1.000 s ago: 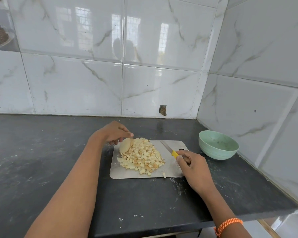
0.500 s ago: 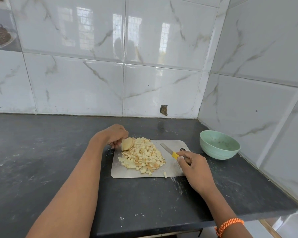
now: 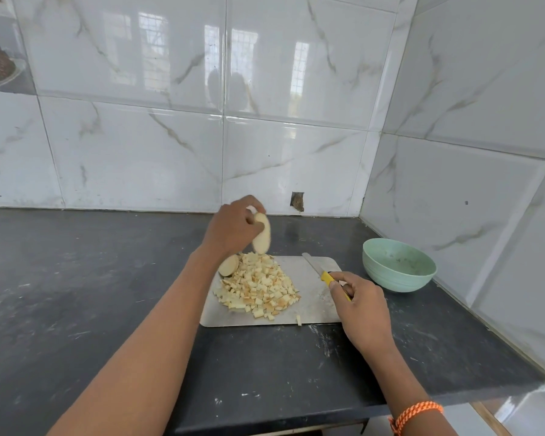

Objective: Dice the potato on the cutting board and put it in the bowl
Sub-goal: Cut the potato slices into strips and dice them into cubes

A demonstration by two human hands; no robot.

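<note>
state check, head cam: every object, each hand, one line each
left hand: raised over the board, pinching a potato slice
potato slice: held upright, off the board
second potato piece: lying at the pile's far left edge
diced potato: heaped on the cutting board
right hand: gripping the knife
knife: blade resting on the board
bowl: upright, no dice inside

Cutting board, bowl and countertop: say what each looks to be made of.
Cutting board: probably stainless steel, a thin grey sheet with a dull brushed sheen.
Bowl: matte mint green with faint ridges round the wall, likely plastic or a fibre composite; ceramic cannot be ruled out.
Countertop: dark polished stone, perhaps granite, smeared with pale marks.
</note>
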